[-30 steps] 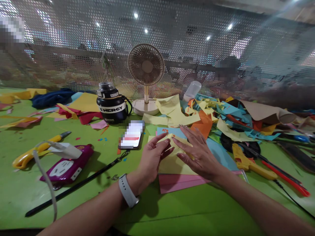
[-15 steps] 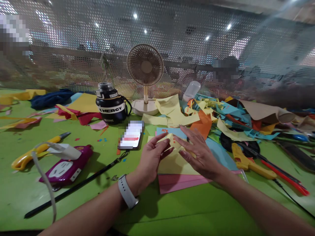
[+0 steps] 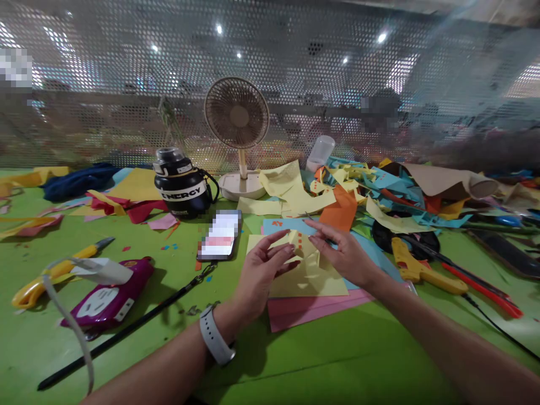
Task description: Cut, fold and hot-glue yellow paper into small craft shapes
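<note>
Between the thumb and fingers of my left hand (image 3: 264,273) is a small folded piece of yellow paper (image 3: 297,243) with a row of orange squares on it. My right hand (image 3: 341,250) is just to the right of that piece, with thumb and fingertips pinched together. A thin dark tip shows at these fingers, too small to name. Under both hands lies a stack of yellow paper sheets (image 3: 312,287), with pink paper (image 3: 295,315) below and blue paper (image 3: 375,259) at the right. Small orange paper bits (image 3: 277,223) rest on the blue sheet behind.
A phone (image 3: 220,236), a black bottle (image 3: 181,191) and a fan (image 3: 238,115) stand or lie behind. At left are a yellow-handled cutter (image 3: 54,273) and a purple power strip (image 3: 109,304). A yellow glue gun (image 3: 415,270) lies at right, before heaped paper scraps (image 3: 346,194).
My right hand's spread fingers have come together into a pinch beside the yellow piece. My left hand still holds that piece. The whole view has shifted slightly.
</note>
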